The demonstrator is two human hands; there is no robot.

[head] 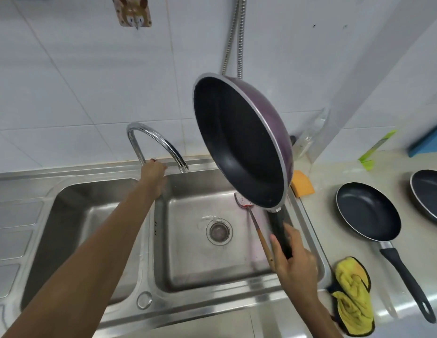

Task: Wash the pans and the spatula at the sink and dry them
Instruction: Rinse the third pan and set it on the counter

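1. A double steel sink (200, 303) fills the lower part of the view. Its right basin has a drain strainer (218, 231) in the floor.
2. The purple pan (239, 147) is tilted steeply in the air over the right basin, its dark inside facing left. It hides part of the wall hose (239, 45) and of the basin's far corner.
3. Two more pans sit on the counter (334, 172) to the right: a black-handled pan (368, 211), and an edge pan (429, 191) cut off by the frame.
4. The chrome faucet (154, 137) arches over the divider between the basins.
5. A yellow cloth (354, 296) lies crumpled at the counter's front, and an orange sponge (302, 182) lies by the sink's back corner.
6. The spatula (251, 215) leans in the right basin, head up under the pan's rim. Its wooden handle passes just beside the right hand (293, 262).
7. The left arm stretches forward across the sink, with the left hand (152, 170) at the faucet's base.
8. The right hand's fingers and thumb wrap the purple pan's black handle. The left hand's fingers are hidden, so their closure cannot be told.
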